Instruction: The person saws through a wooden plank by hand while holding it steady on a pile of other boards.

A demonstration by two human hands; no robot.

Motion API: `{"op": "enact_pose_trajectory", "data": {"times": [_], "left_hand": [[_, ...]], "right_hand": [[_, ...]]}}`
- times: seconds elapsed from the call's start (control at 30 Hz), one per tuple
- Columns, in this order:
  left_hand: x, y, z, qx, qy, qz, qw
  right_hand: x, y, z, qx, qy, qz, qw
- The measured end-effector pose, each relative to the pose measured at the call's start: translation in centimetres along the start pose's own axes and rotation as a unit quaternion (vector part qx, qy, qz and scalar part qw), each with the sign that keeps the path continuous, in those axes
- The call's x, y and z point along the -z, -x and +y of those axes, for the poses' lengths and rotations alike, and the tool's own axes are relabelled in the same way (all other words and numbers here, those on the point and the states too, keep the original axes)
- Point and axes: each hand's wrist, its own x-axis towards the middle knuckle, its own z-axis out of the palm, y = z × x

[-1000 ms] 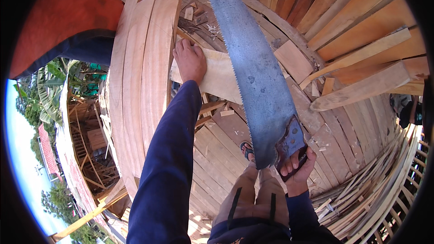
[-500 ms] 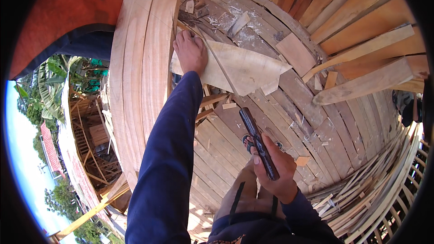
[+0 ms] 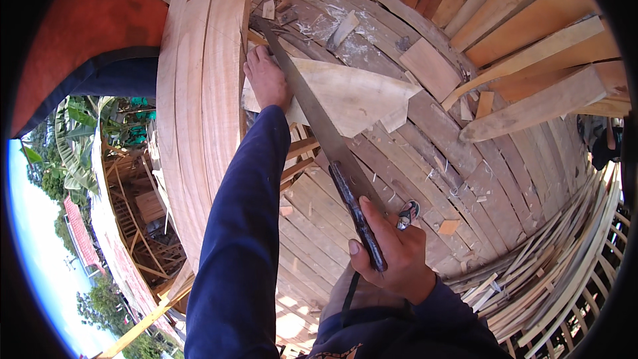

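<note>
My left hand [image 3: 267, 80] presses down on the left end of a pale flat wooden board [image 3: 352, 93] that lies across the curved planking. My right hand [image 3: 392, 252] grips the dark handle of a handsaw [image 3: 319, 126]. The saw's blade is seen edge-on and runs up and left from the handle, across the board just right of my left hand. Its tip reaches the curved pale planks [image 3: 206, 80] at the left.
Curved wooden hull planking [image 3: 412, 159] with sawdust and offcuts fills the middle. Thick beams [image 3: 538, 100] lie at the right and a stack of thin slats [image 3: 565, 259] at the lower right. Scaffolding and trees show far below on the left.
The saw blade was flat toward the camera and raised; it has turned edge-on and come down across the board. My right hand moved up and left with the handle. My left hand stayed on the board.
</note>
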Motion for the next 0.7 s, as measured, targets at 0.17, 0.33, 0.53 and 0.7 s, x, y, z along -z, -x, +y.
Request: {"op": "enact_pose_trajectory", "data": {"times": [0.17,0.33,0.53,0.7], "left_hand": [[-0.6,0.0,0.1,-0.004,-0.01,-0.008,1.0],[-0.6,-0.1,-0.4,-0.01,-0.02,-0.023,1.0],[-0.8,-0.4,-0.8,-0.052,-0.055,0.004,0.997],[-0.3,0.1,-0.3,-0.05,-0.072,-0.02,0.996]], "right_hand": [[-0.6,-2.7,0.3,0.029,0.022,0.047,0.998],[-2.6,-6.9,0.1,0.034,0.04,0.05,0.997],[-4.0,-8.7,-1.4,0.037,0.037,0.07,0.996],[-1.5,-5.4,-1.1,0.044,0.036,0.042,0.997]]}}
